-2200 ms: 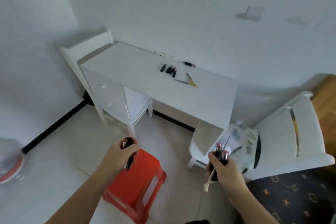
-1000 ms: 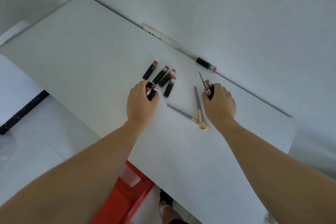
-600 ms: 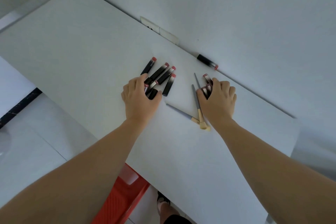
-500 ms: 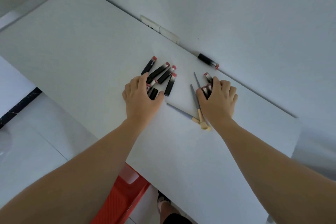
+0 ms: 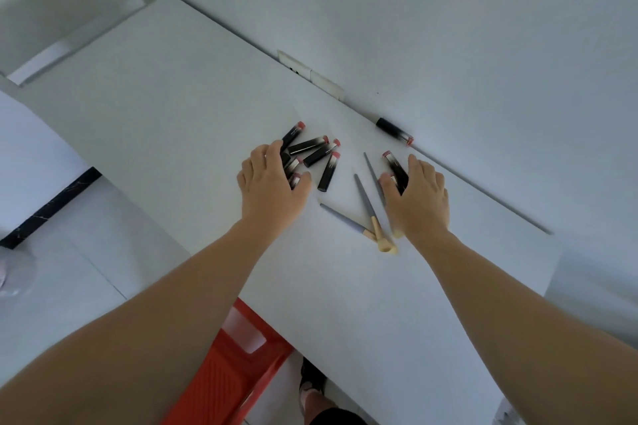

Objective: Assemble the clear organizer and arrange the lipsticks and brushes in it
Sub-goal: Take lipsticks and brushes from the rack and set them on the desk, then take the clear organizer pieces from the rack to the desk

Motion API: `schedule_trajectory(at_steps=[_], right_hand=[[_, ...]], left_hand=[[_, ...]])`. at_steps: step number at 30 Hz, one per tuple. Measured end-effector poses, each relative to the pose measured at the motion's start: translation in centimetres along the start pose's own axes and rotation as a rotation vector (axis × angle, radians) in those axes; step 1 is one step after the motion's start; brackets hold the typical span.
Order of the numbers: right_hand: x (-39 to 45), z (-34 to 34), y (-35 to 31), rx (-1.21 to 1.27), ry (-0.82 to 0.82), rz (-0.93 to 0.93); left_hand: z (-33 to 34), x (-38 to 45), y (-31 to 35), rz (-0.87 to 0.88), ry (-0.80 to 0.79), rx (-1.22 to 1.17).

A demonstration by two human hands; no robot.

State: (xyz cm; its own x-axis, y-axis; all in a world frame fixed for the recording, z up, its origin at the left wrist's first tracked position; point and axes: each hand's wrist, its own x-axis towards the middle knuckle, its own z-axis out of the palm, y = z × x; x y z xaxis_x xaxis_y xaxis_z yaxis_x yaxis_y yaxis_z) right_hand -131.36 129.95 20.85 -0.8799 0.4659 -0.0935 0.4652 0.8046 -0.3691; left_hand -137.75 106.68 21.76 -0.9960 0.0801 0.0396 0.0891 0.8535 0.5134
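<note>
1. White desk point(image 5: 172, 107) pushed against a white wall takes up most of the view, with a red stool point(image 5: 228, 369) tucked under the near edge. No clear organizer anywhere that I can see, so assembly hasn't started yet imo.
2. Both forearms reach out from the near edge, palms down, wrists low and roughly level with each other.
3. Left hand point(image 5: 271, 191) lies flat with fingers spread, gripping nothing. A pile of lipsticks point(image 5: 312, 147) sits just past its fingertips, a couple half tucked under them.
4. Right hand point(image 5: 419, 198) is flat too, fingers loosely splayed. One lipstick tube point(image 5: 395, 169) sits between its thumb and index finger; can't tell if it's pinched or just lying there.
5. Three brushes point(image 5: 367, 205) lie in the gap between the hands, the nearest just off the right thumb, its bristle end partly hidden under the palm.
6. One stray lipstick point(image 5: 393, 131) sits beyond the right fingertips, against the wall.
7. Step looks like laying the stuff out. Tip: lift the hands straight up so the round tubes don't roll, and leave desk space for the organizer.
</note>
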Motion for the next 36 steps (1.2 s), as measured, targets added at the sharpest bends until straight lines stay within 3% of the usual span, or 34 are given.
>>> schedule_trajectory(at_steps=[7,11,17,25,36], right_hand=[[-3.3,-7.9,-2.9,0.415,-0.065,-0.026],[-7.6,-11.0,-6.1,0.642,-0.19,-0.083],[-18.0,-8.7,-12.2,0.93,-0.482,-0.189],[-32.7,-3.8,-19.4,0.786,-0.887,-0.477],[-59.7,3.5,-26.4,0.597,-1.25,-0.788]], left_hand=[[-11.4,-3.2,0.8,0.034,-0.122,-0.464],[-17.6,-9.0,-0.6,-0.024,-0.057,-0.659],[-24.0,-23.7,-7.7,-0.339,0.202,-0.837],[-25.6,-43.5,-15.0,-0.788,0.643,-0.931],[-29.1,-75.7,-23.2,-1.102,1.244,-1.036]])
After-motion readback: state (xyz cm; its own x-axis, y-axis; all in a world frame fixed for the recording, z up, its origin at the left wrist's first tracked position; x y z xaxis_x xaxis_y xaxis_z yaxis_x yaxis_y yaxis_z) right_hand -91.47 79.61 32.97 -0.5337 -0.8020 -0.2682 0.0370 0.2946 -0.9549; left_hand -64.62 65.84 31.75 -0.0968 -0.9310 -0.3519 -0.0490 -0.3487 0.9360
